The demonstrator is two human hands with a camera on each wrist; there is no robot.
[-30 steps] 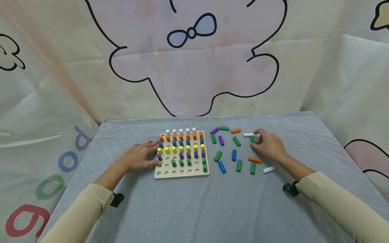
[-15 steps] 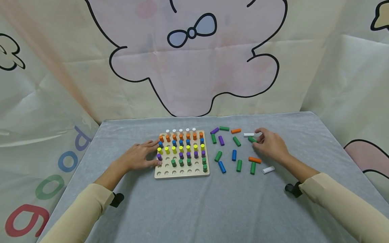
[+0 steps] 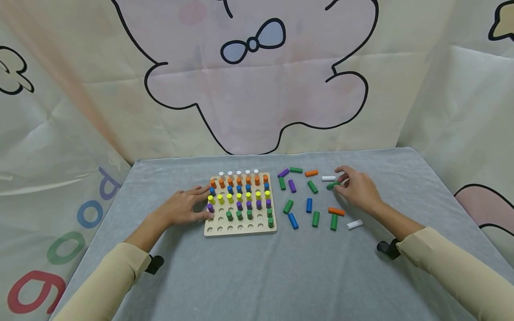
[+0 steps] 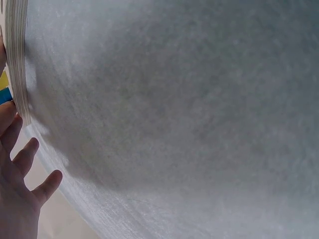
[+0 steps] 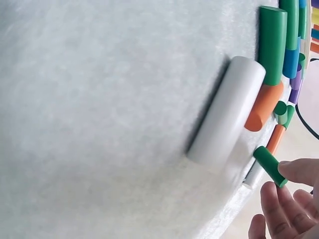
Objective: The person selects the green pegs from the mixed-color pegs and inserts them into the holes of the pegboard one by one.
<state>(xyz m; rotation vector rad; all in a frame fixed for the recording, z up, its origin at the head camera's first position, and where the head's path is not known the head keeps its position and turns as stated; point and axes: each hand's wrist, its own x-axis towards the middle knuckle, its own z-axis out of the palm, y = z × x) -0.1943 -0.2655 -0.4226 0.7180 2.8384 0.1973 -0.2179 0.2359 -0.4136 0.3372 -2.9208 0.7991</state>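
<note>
My left hand point(image 3: 182, 206) rests at the left edge of a pale wooden pegboard point(image 3: 215, 224), fingers extended, thumb and fingertips on its side. Rows of white, orange, blue, yellow, purple and green pegs stand in the board, among several bare holes. In the left wrist view, the fingers point(image 4: 11, 132) lie along the board's layered side point(image 4: 17, 55). Off to the right, my right hand point(image 3: 358, 189) pinches a green peg point(image 5: 269, 166) between thumb and fingertips. That peg is tilted, its free end sticking out toward the board, close to a white peg point(image 3: 328, 178).
Loose pegs lie scattered on the grey cloth between board and right hand: green point(image 3: 316, 219), blue point(image 3: 309, 205), purple point(image 3: 292, 186), orange point(image 3: 336, 211) and others. A second white peg point(image 3: 354, 224) lies nearest the right forearm. A printed curtain point(image 3: 257, 98) hangs behind the table.
The green peg in my right hand has turned from pointing away and steep to lying nearly level between the fingertips. My left hand and the board have stayed put.
</note>
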